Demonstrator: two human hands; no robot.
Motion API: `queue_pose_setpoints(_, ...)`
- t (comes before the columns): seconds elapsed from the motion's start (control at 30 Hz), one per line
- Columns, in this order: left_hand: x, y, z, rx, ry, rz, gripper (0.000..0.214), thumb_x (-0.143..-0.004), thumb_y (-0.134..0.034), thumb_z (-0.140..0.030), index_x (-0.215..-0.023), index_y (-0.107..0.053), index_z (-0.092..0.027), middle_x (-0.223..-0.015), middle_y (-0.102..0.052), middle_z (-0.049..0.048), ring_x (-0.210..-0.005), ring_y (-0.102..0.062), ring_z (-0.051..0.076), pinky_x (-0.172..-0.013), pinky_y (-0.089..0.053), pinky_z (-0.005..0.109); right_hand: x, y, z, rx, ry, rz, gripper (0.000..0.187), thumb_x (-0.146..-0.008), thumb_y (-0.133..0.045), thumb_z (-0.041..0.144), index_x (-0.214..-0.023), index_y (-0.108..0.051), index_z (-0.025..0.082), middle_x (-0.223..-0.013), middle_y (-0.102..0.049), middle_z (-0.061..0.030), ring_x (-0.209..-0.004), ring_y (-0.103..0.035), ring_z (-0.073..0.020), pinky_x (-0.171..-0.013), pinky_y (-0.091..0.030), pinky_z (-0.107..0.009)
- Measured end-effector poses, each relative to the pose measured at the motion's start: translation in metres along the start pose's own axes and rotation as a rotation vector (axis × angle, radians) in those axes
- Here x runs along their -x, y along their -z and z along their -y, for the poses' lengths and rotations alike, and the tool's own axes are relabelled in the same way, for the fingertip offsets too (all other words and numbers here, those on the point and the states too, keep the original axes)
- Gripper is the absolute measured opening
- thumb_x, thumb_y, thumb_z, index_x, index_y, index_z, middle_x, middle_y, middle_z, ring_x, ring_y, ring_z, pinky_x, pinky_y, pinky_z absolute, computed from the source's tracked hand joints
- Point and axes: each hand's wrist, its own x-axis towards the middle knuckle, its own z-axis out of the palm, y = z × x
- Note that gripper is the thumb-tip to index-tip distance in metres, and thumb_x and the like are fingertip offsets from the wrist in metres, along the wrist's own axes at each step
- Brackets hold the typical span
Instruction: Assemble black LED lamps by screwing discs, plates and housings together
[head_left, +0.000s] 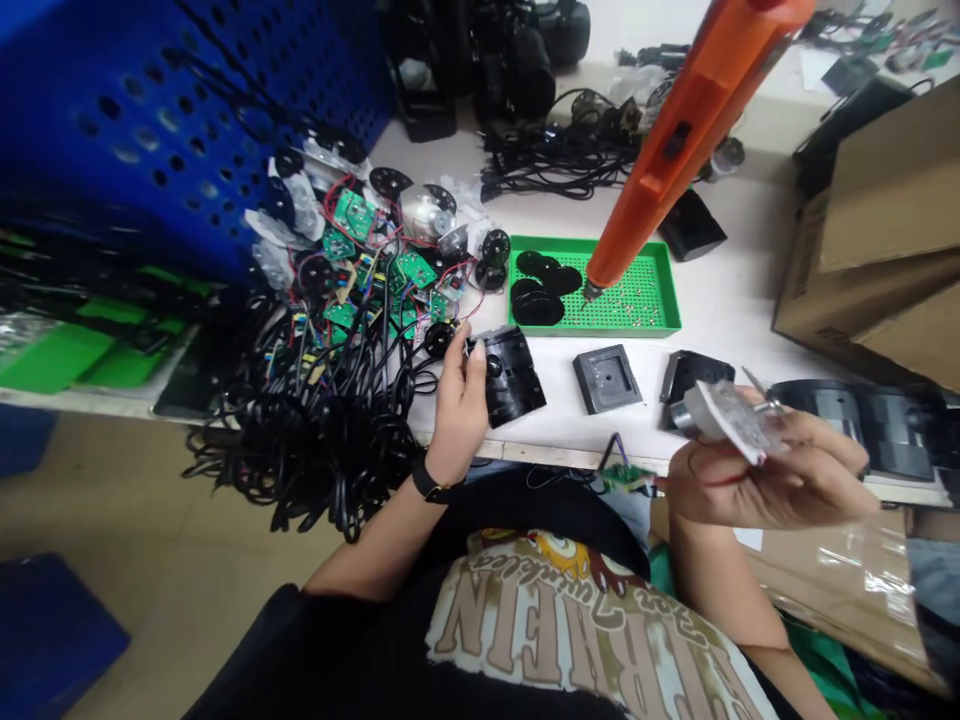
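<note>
My left hand (459,412) is closed on the edge of a black plastic housing (516,378), tilted just above the table's front edge. On the right, my right hand (772,478) grips a small motor with a whitish mounting plate (729,418), its metal shaft pointing up and right. Red wire runs from it to a green circuit board (628,477) that dangles beside the table edge. Between the two hands sits a square dark grey block (607,379) with a recess. A black plastic part (697,372) lies behind the motor, partly hidden by it.
An orange electric screwdriver (667,150) hangs over a green tray (600,331) holding black discs and small screws. Motors, boards and tangled black cables (322,440) crowd the left, below a blue perforated bin (247,90). Cardboard boxes (877,230) and black housings (862,420) stand at right.
</note>
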Motion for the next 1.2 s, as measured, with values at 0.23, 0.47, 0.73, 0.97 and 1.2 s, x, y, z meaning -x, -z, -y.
queue_pose_setpoints(0.23, 0.024, -0.007, -0.039, -0.462, -0.421, 0.103, 0.066, -0.108, -0.051, -0.037, -0.168, -0.026, -0.026, -0.176, -0.025, 0.0143, -0.166, -0.017, 0.033, -0.134, -0.021, 0.056, -0.014, 0.010, -0.015, 0.167, -0.034, 0.418, 0.016, -0.093, -0.064, 0.008, -0.088, -0.063, 0.023, -0.093, -0.069, -0.0023, -0.088, -0.070, -0.0185, -0.077, -0.056, -0.033)
queue_pose_setpoints(0.47, 0.034, -0.052, -0.064, -0.503, -0.556, 0.483, 0.063, -0.109, -0.046, -0.033, -0.166, -0.025, -0.016, -0.160, -0.052, 0.0204, -0.154, -0.045, 0.031, -0.130, -0.036, 0.055, -0.004, 0.006, -0.035, 0.164, 0.000, 0.675, 0.023, -0.093, -0.054, 0.002, -0.081, -0.060, 0.022, -0.096, -0.071, -0.0049, -0.088, -0.070, -0.0158, -0.078, -0.057, -0.028)
queue_pose_setpoints(0.73, 0.018, -0.078, -0.060, -0.570, -0.503, 0.536, 0.079, -0.098, -0.070, -0.043, -0.160, -0.036, -0.008, -0.154, -0.057, 0.0254, -0.147, -0.053, 0.036, -0.120, -0.048, 0.052, 0.008, 0.005, -0.030, 0.159, -0.040, 0.692, 0.019, -0.098, -0.052, 0.006, -0.097, -0.063, 0.021, -0.113, -0.072, -0.0117, -0.105, -0.072, -0.0180, -0.090, -0.060, -0.031)
queue_pose_setpoints(0.97, 0.009, -0.056, -0.065, -0.493, -0.427, 0.581, 0.058, -0.090, -0.080, -0.030, -0.142, -0.059, -0.016, -0.137, -0.071, 0.0156, -0.132, -0.065, 0.031, -0.115, -0.052, 0.049, 0.019, 0.005, -0.007, 0.074, -0.162, 0.706, 0.007, -0.099, -0.062, 0.014, -0.099, -0.064, 0.021, -0.106, -0.074, -0.0081, -0.101, -0.074, -0.0185, -0.087, -0.062, -0.033)
queue_pose_setpoints(1.2, 0.008, -0.035, -0.064, -0.479, -0.316, 0.645, 0.061, -0.093, -0.068, -0.027, -0.151, -0.052, -0.021, -0.153, -0.062, 0.0129, -0.147, -0.054, 0.030, -0.121, -0.048, 0.048, 0.035, -0.009, 0.009, 0.006, -0.207, 0.690, 0.010, -0.101, -0.057, 0.014, -0.105, -0.064, 0.020, -0.112, -0.072, -0.0105, -0.105, -0.073, -0.0184, -0.092, -0.064, -0.034)
